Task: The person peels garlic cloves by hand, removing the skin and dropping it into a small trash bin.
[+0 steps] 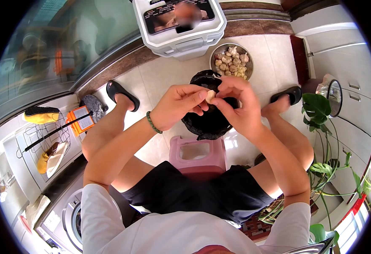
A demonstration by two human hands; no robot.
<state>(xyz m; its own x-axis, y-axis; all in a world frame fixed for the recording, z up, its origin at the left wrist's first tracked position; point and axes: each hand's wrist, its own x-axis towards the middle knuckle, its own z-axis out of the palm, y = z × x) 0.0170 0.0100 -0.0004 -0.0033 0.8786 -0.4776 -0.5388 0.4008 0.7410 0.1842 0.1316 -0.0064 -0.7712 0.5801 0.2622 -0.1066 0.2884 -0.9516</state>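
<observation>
A pale garlic clove (210, 96) is pinched between the fingertips of both my hands. My left hand (180, 103), with a green bead bracelet at the wrist, grips it from the left with thumb and forefinger. From the right, the thumb and fingers of my right hand (239, 101) close on it. Right below is a bin lined with a black bag (206, 125), its inside dark. Beyond it stands a metal bowl (214, 59) with whole garlic bulbs (232, 61) and loose cloves.
A pink stool (176, 154) stands between my legs. Ahead, a phone (164, 21) lies on a grey-white box (172, 44). A leafy plant (316, 108) and white cabinets (358, 108) are on the right. A wire rack (62, 133) and a washing machine (73, 216) are on the left.
</observation>
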